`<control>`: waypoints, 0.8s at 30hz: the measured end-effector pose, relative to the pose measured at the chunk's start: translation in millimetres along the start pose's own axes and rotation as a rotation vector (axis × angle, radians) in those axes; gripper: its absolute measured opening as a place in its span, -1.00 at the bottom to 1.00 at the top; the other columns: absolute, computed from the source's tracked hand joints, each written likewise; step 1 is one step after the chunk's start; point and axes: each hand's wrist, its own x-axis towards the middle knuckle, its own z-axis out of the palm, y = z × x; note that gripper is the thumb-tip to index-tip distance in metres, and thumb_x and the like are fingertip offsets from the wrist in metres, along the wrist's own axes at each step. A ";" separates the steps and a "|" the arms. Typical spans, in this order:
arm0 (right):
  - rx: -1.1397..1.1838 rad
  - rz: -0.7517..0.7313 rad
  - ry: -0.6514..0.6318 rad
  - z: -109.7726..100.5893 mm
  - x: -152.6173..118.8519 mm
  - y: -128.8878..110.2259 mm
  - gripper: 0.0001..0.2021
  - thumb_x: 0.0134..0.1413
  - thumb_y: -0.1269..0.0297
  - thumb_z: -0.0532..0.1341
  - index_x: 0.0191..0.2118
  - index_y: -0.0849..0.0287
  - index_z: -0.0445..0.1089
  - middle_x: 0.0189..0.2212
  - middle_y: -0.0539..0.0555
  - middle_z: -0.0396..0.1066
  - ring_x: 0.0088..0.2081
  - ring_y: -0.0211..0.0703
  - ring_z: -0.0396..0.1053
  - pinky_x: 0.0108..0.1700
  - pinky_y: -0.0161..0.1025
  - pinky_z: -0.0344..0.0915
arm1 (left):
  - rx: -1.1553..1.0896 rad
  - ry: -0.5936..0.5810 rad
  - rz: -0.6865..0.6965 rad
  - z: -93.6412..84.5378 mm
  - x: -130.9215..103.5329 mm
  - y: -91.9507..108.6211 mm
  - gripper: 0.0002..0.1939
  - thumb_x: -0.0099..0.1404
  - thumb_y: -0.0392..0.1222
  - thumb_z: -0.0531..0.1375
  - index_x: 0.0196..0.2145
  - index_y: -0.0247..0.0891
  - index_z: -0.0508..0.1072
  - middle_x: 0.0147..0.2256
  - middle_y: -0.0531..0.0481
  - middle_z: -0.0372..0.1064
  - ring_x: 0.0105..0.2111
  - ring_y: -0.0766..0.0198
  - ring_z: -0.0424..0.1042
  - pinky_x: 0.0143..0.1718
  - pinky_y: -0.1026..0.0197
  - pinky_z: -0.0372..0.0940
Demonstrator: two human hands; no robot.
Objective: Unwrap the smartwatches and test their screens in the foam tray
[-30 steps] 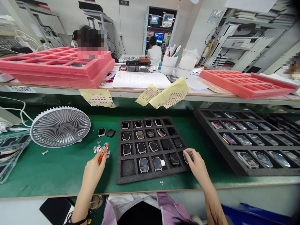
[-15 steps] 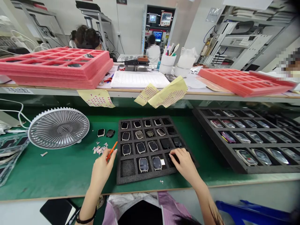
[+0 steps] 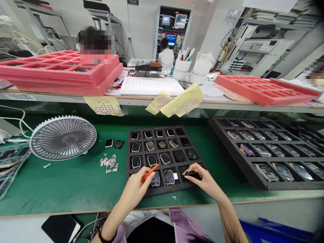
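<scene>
My left hand (image 3: 138,185) is closed round a thin orange stick-like tool (image 3: 153,169), held over the front row of a black foam tray (image 3: 164,191). Between the fingers of my right hand (image 3: 206,180) is a black smartwatch body (image 3: 193,174), tilted above the tray's front right compartments. Most compartments hold strapless smartwatches, some light-rimmed, some dark. The smartwatch (image 3: 169,177) in the front row has a small white tab at its right side. My left hand partly hides another smartwatch (image 3: 155,179) and the front left compartment.
Left of the tray lie small pale strips (image 3: 110,162), two smartwatches (image 3: 109,143) and a grey fan (image 3: 64,138). At right, a tilted black foam tray (image 3: 253,170) holds several watches. Pink foam trays (image 3: 101,81) and papers (image 3: 152,86) occupy the shelf; people sit beyond.
My left hand has moved right with the orange tool, from beside the pale strips to over the tray. My right hand has raised the black smartwatch and tilted it.
</scene>
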 end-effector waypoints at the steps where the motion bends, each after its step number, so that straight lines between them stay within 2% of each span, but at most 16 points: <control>1: 0.073 0.010 0.026 4.8 0.6 -2.5 -0.80 0.05 0.16 0.28 -0.32 0.10 0.27 -0.31 0.06 0.48 -0.20 -0.07 0.42 -0.12 -0.16 0.30 | -0.055 -0.053 0.013 5.8 0.4 3.3 -0.66 0.36 0.04 -0.03 -0.24 -0.24 0.39 -0.56 0.12 0.22 -0.56 0.35 0.17 -0.49 0.33 0.02; 3: 0.263 0.025 0.099 18.3 3.6 -10.2 -0.80 0.08 0.13 0.27 -0.29 0.09 0.27 -0.37 0.03 0.46 -0.27 -0.13 0.42 -0.21 -0.21 0.32 | -0.183 -0.168 0.027 16.8 1.9 9.3 -0.65 0.37 0.04 -0.05 -0.25 -0.26 0.38 -0.60 0.16 0.13 -0.58 0.37 0.10 -0.52 0.34 -0.02; 5: 0.500 0.062 0.152 36.0 8.6 -20.9 -0.79 0.12 0.08 0.23 -0.25 0.08 0.25 -0.46 -0.03 0.41 -0.44 -0.22 0.36 -0.44 -0.31 0.29 | -0.321 -0.276 0.025 26.0 4.4 13.9 -0.62 0.38 0.05 -0.07 -0.28 -0.28 0.37 -0.65 0.20 0.02 -0.62 0.40 0.02 -0.55 0.35 -0.05; 7: 0.688 0.122 0.171 54.2 15.0 -32.4 -0.76 0.11 0.06 0.23 -0.23 0.06 0.24 -0.54 -0.10 0.31 -0.63 -0.34 0.20 -0.65 -0.41 0.08 | -0.428 -0.343 0.018 32.6 7.2 16.9 -0.61 0.38 0.05 -0.07 -0.31 -0.29 0.36 -0.67 0.22 -0.02 -0.65 0.42 -0.03 -0.57 0.35 -0.06; 9: 0.798 0.151 0.159 68.6 21.8 -42.2 -0.76 0.09 0.07 0.25 -0.25 0.08 0.25 -0.59 -0.14 0.25 -0.71 -0.42 0.07 -0.71 -0.46 -0.06 | -0.475 -0.365 0.008 35.8 9.0 18.5 -0.61 0.38 0.05 -0.07 -0.34 -0.30 0.36 -0.67 0.22 -0.02 -0.66 0.43 -0.04 -0.59 0.36 -0.07; 11: 0.854 0.146 0.128 76.7 27.9 -49.0 -0.76 0.09 0.08 0.26 -0.28 0.10 0.26 -0.63 -0.16 0.22 -0.74 -0.47 -0.01 -0.72 -0.47 -0.12 | -0.493 -0.373 -0.009 35.9 9.3 19.3 -0.60 0.37 0.06 -0.07 -0.36 -0.30 0.36 -0.68 0.22 -0.02 -0.68 0.44 -0.05 -0.61 0.37 -0.08; 15: 0.855 0.127 0.061 77.5 35.5 -53.2 -0.75 0.07 0.09 0.27 -0.30 0.11 0.26 -0.69 -0.19 0.18 -0.77 -0.50 -0.07 -0.73 -0.48 -0.15 | -0.548 -0.383 -0.060 31.8 7.3 21.0 -0.60 0.35 0.08 -0.04 -0.38 -0.30 0.35 -0.71 0.25 -0.05 -0.73 0.47 -0.11 -0.67 0.38 -0.12; 20: 0.758 0.099 0.007 70.7 38.1 -54.8 -0.77 0.07 0.12 0.27 -0.27 0.11 0.26 -0.69 -0.19 0.18 -0.74 -0.47 -0.01 -0.71 -0.49 -0.07 | -0.598 -0.432 -0.102 26.3 7.3 21.3 -0.56 0.31 0.15 -0.01 -0.39 -0.31 0.36 -0.74 0.27 -0.06 -0.75 0.49 -0.15 -0.71 0.39 -0.15; 24: 0.844 0.103 -0.080 71.9 38.0 -61.9 -0.73 0.08 0.12 0.26 -0.16 0.07 0.23 -0.69 -0.21 0.16 -0.75 -0.47 -0.06 -0.72 -0.49 -0.12 | -0.646 -0.481 -0.131 24.8 8.4 20.2 -0.54 0.29 0.18 0.02 -0.36 -0.31 0.38 -0.74 0.28 -0.07 -0.76 0.50 -0.20 -0.74 0.40 -0.21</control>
